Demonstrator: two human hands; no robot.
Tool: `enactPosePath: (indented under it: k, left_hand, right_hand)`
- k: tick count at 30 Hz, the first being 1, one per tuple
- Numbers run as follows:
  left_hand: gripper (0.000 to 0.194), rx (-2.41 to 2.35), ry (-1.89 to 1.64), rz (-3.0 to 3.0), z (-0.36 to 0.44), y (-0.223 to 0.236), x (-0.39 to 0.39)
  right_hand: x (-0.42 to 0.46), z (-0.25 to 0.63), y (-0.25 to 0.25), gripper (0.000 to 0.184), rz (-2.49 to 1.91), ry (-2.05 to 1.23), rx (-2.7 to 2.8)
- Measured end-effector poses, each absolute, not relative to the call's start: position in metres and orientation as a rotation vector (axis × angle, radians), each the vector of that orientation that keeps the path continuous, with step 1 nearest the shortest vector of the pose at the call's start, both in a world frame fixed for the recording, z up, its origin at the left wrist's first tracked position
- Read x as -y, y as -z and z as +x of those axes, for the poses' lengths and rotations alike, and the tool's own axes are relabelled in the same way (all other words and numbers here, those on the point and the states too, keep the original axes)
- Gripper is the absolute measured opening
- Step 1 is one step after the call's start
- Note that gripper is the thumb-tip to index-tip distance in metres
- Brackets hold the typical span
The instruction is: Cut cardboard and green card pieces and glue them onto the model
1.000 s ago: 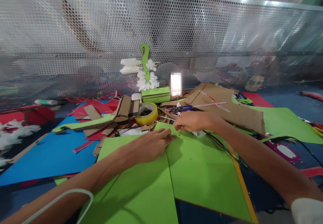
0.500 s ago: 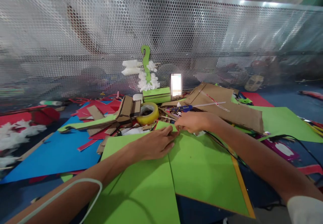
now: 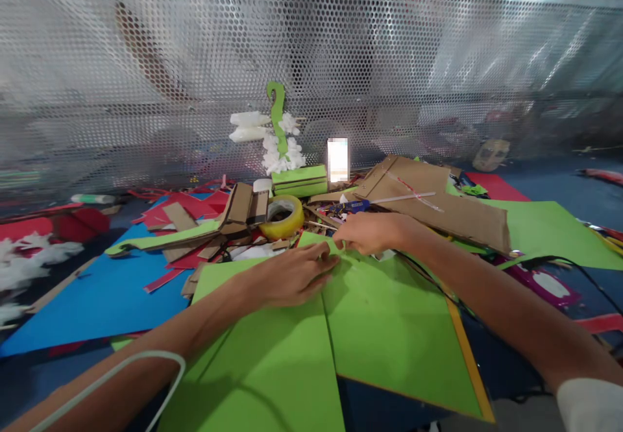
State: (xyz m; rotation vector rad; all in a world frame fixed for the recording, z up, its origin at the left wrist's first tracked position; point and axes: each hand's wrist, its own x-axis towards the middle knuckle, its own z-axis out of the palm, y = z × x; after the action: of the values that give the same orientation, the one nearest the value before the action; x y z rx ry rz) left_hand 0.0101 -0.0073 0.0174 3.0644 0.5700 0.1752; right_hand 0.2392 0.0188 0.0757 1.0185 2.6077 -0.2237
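Note:
Two green card sheets lie side by side in front of me, a left sheet [image 3: 263, 367] and a right sheet [image 3: 389, 335], meeting along a seam. My left hand [image 3: 287, 276] lies flat, fingers stretched, pressing the left sheet's far end by the seam. My right hand [image 3: 372, 232] is closed in a pinch on the far top corner of the right green sheet, fingertips close to those of my left hand.
A yellow tape roll [image 3: 282, 218], folded cardboard pieces [image 3: 243, 208], a large brown cardboard [image 3: 438, 208], a blue sheet [image 3: 102, 296], red scraps [image 3: 185, 205] and a green craft with white fluff [image 3: 287, 159] crowd the far side. A perforated metal screen [image 3: 311, 75] closes the back. A black cable [image 3: 559, 266] runs on the right.
Both hands have stayed at the far end of the green sheets, with only small finger shifts. The view has shifted slightly.

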Motion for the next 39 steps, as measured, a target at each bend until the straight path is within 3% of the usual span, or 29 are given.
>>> enactPosePath:
  k: [9,23,39]
  left_hand:
    - [0.054,-0.717,-0.091,3.068,0.027,-0.008,0.011]
    - [0.043,-0.539,0.013,2.790,0.005,-0.043,-0.008]
    - [0.059,-0.819,-0.130,3.125,0.025,0.005,0.007]
  right_hand:
    - [-0.010,0.235,-0.078,0.025,0.986,0.081,-2.619]
    - [-0.014,0.240,-0.081,0.034,1.030,0.255,-2.609]
    - [-0.015,0.241,-0.079,0.035,1.031,0.203,-2.646]
